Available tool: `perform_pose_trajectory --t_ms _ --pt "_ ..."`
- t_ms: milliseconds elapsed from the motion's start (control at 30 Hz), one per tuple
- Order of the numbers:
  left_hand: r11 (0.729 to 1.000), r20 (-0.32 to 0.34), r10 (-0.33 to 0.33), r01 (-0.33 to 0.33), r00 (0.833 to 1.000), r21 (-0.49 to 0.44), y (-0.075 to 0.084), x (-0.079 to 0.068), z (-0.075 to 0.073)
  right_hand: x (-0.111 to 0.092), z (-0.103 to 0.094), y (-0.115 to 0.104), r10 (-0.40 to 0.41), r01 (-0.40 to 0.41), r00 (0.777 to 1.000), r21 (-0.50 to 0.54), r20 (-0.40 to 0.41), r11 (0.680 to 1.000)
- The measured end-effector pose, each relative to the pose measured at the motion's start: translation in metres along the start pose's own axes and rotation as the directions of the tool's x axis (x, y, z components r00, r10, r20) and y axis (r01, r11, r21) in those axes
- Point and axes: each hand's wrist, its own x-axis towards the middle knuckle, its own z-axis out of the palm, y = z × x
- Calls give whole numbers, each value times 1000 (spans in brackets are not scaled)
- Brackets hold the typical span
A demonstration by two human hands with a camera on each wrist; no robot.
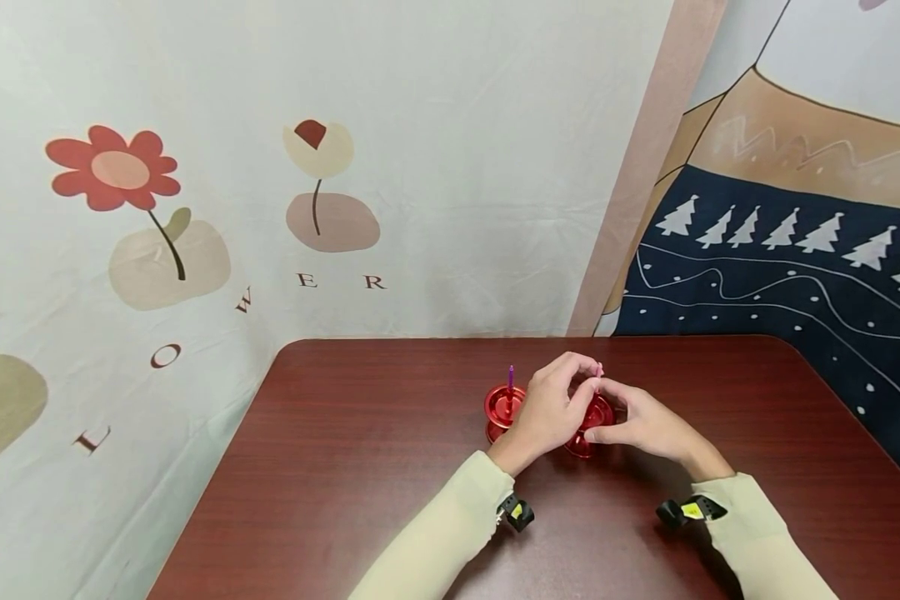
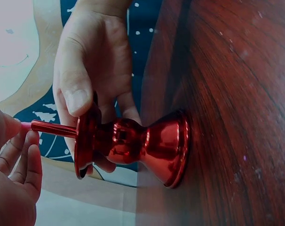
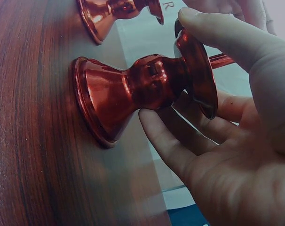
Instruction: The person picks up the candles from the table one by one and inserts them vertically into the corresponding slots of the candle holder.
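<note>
Two shiny red candle holders stand upright on the table. Around the dish of the right candle holder (image 1: 598,410) curls my right hand (image 1: 648,423), thumb on the rim, as the right wrist view shows. My left hand (image 1: 549,407) is above it and pinches a pink candle (image 2: 26,125) at the mouth of the holder's thin tube (image 2: 53,128). Fingers hide most of that candle; how deep it sits, I cannot tell. Just left of my left hand, the other candle holder (image 1: 499,407) carries an upright purple candle (image 1: 511,378).
The dark reddish-brown wooden table (image 1: 360,467) reaches back to a pale wall hanging (image 1: 457,167) with flowers and letters. A dark blue hanging (image 1: 765,283) with white trees borders the right side. The second holder is close beside my left wrist.
</note>
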Motion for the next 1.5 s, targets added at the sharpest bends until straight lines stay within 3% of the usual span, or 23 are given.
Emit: perform_pose_trajectory --t_ms 467,700,1033,1267,1500 --pt "993 30 92 -94 995 67 -1 2 -1 1 0 0 -14 14 1000 -13 2 1000" --pt "989 53 102 -107 993 99 -3 2 -2 0 0 -1 -12 12 1000 -23 -4 1000" --pt "972 54 164 -171 985 161 -6 1 -2 1 2 -1 -21 21 1000 -33 -11 999" --pt "979 27 132 -135 991 152 -5 -3 0 0 3 1 -15 15 1000 -22 -12 1000" --pt "990 -37 81 -77 996 115 6 -11 -2 0 2 1 -7 7 1000 -1 0 1000"
